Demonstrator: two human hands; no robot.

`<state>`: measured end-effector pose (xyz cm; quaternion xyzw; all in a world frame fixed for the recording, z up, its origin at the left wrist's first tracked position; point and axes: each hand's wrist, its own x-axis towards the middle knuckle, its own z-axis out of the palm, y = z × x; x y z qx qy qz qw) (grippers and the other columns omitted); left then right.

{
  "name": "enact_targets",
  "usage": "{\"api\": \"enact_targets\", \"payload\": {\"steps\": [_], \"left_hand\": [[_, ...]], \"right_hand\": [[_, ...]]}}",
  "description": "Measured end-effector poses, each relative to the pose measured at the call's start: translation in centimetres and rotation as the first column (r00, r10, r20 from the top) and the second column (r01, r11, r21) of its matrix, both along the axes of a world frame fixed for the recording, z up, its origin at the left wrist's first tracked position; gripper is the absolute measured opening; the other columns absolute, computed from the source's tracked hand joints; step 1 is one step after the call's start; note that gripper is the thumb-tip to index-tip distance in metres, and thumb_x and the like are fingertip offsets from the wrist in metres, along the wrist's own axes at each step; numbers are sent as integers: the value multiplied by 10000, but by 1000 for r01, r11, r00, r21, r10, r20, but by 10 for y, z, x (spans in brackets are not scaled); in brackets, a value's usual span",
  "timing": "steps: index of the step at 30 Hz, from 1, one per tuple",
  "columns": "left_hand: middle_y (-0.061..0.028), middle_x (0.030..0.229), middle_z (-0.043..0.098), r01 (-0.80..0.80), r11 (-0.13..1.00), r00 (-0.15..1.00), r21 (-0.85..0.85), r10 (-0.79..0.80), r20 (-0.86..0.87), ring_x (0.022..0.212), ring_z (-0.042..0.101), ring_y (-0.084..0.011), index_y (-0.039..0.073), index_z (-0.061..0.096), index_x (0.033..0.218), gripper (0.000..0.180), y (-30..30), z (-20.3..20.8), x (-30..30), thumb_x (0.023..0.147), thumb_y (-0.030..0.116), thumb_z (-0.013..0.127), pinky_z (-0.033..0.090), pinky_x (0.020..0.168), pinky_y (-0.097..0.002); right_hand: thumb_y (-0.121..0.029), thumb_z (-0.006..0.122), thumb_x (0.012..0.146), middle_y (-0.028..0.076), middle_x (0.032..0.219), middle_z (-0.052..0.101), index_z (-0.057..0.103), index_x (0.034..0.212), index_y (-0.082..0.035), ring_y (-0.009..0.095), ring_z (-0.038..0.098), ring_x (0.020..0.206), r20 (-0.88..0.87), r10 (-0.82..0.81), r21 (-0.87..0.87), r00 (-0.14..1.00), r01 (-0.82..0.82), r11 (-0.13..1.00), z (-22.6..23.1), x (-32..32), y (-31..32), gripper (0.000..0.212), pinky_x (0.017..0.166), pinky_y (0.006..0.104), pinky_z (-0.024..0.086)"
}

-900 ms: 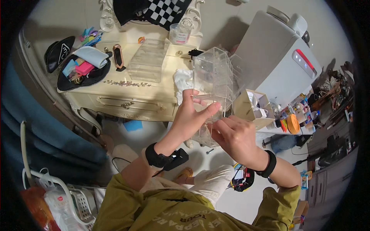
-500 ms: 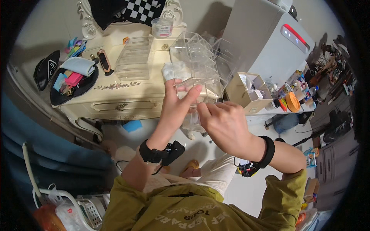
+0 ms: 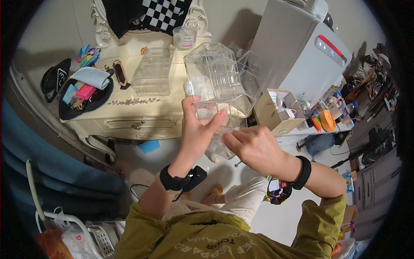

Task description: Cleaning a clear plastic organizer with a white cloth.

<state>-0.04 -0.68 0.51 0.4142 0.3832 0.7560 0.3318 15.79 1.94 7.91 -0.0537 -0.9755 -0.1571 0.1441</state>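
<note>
My left hand (image 3: 196, 134) grips a large clear plastic organizer (image 3: 217, 71) by its near part, with the thumb and a finger on its walls. The organizer is held tilted above the front of a cream dressing table (image 3: 129, 113), and its several compartments show through. My right hand (image 3: 258, 149) is closed against its near end; whatever lies inside the fingers is hidden. Behind the clear walls, a crumpled white cloth (image 3: 199, 88) rests on the tabletop. To the left stands a second clear organizer (image 3: 151, 71) with stepped shelves.
A round clear tub (image 3: 184, 38) stands at the back. A black hat (image 3: 86, 101) with small items lies left, beside a brown bottle-like object (image 3: 120, 73). On the right are a cream box (image 3: 280, 112) and a tall white appliance (image 3: 297, 47).
The whole view has shifted slightly. The organizer is tipped a little differently, and its far end now looks angled more to the left. Both hands stay at its near part.
</note>
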Motion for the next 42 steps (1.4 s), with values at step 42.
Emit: {"api": "enact_targets", "payload": {"steps": [42], "left_hand": [[-186, 1213, 405, 180, 983, 980, -35, -183, -85, 1089, 516, -223, 12, 260, 1212, 635, -15, 23, 8, 815, 199, 719, 534, 821, -354]], "right_hand": [[-269, 618, 807, 2, 716, 587, 682, 1041, -159, 185, 596, 582, 231, 167, -267, 959, -102, 958, 34, 32, 7, 265, 451, 310, 435]]}}
